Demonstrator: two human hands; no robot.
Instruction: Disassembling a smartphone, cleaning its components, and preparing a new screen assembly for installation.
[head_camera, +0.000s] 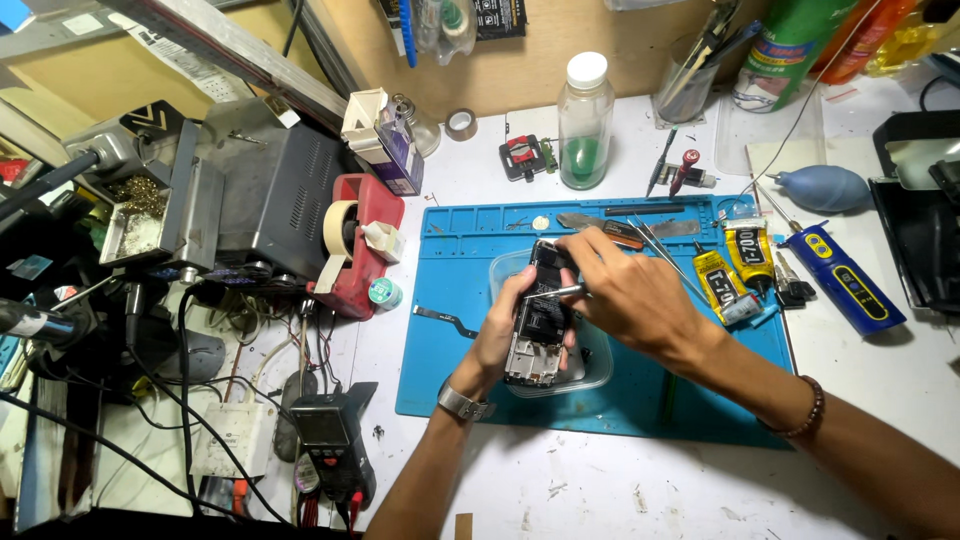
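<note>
I'm at an electronics repair bench, a small workshop. A blue silicone work mat (450, 380) covers the white table (620, 480) before me. At ten o'clock stands a grey soldering station (270, 190); at seven o'clock a multimeter (325, 440) amid tangled wires. Glue tubes (735, 265) and a blue electric screwdriver (845, 280) lie at two o'clock, a solvent bottle (585, 125) at twelve.
</note>
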